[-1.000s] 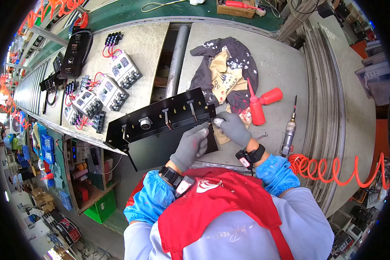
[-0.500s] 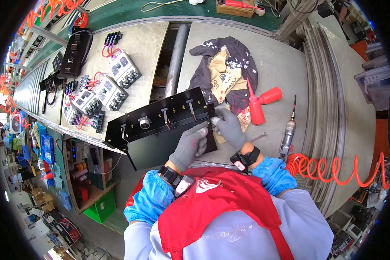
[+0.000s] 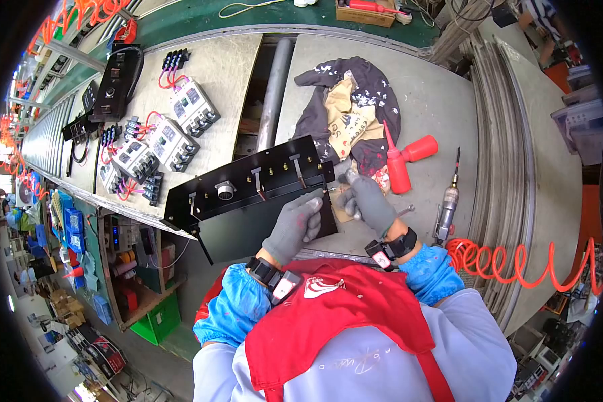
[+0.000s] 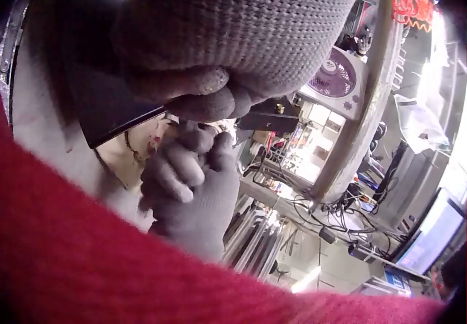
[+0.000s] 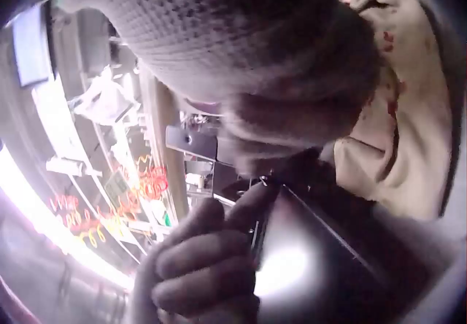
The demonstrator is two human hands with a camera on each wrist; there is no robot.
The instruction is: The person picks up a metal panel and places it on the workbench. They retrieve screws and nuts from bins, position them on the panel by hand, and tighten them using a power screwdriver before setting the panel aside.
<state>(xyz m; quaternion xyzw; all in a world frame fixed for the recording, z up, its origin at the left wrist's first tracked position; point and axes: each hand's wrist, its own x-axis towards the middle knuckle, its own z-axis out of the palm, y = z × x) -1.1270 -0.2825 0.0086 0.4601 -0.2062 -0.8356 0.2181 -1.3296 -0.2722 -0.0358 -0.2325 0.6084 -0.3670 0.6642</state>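
Observation:
A black metal panel (image 3: pixel 275 177), fitted with a round silver connector (image 3: pixel 225 190) and several brass studs, lies over the table's front edge. My gloved left hand (image 3: pixel 293 226) curls its fingers at the panel's right end, thumb and fingertips right at the corner. My gloved right hand (image 3: pixel 370 202) is just beyond that corner, its fingers bent around a small shiny metal fastener (image 5: pixel 265 181). In the left wrist view the fingertips of the right hand (image 4: pixel 191 182) come close below those of the left. I cannot tell the fastener's exact kind.
Behind the right hand lie a crumpled dark and tan cloth (image 3: pixel 368 84), two red squeeze bottles (image 3: pixel 398 171) and a small wrench (image 3: pixel 406 210). A pneumatic screwdriver (image 3: pixel 447 211) with a coiled orange hose (image 3: pixel 502 261) is farther right. Several wired circuit breakers (image 3: pixel 173 144) occupy the left table.
My right hand has turned and its fingers have spread slightly, with the wrist shifting a little right and back. The left hand and the panel have stayed nearly still.

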